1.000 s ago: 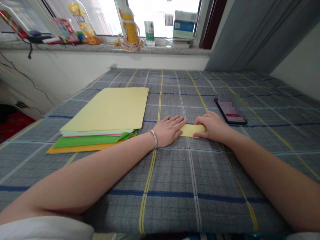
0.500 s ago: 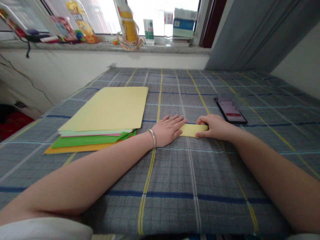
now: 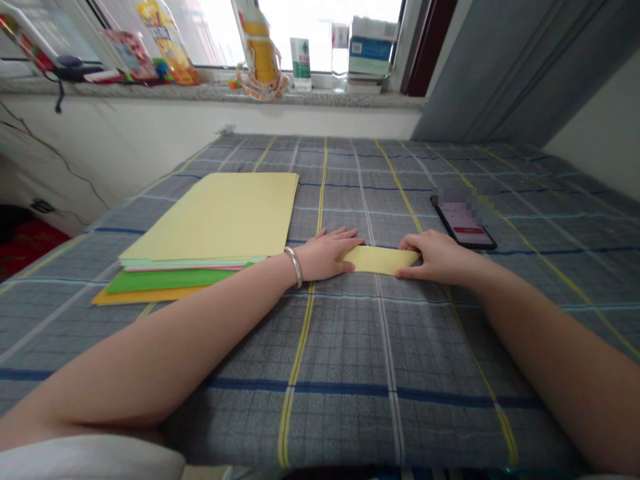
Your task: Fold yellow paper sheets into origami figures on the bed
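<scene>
on a grey plaid cloth (image 3: 345, 347) woven with yellow and navy stripes, a narrow strip of pale yellow paper (image 3: 377, 260) lies flat between the two hands, its smooth matte surface running crosswise. the left hand (image 3: 325, 255) is open and pressed flat, its fingers (image 3: 340, 233) loosely spread, with the thumb side at the strip's left end. the right hand (image 3: 435, 261) rests on the strip's right end, its fingers (image 3: 413, 243) gently curved and its thumb (image 3: 403, 272) near the lower edge, open rather than pinching. a silver bangle (image 3: 295, 267) circles the left wrist, just beside a squared-off stack of paper sheets (image 3: 220, 217), pale yellow on top over thin pink and green layers and orange at the bottom. a black smartphone (image 3: 465, 227), partly pixelated, lies just behind the right hand. beyond, plastic bottles (image 3: 300, 63) stand on a speckled stone windowsill (image 3: 210, 93).
</scene>
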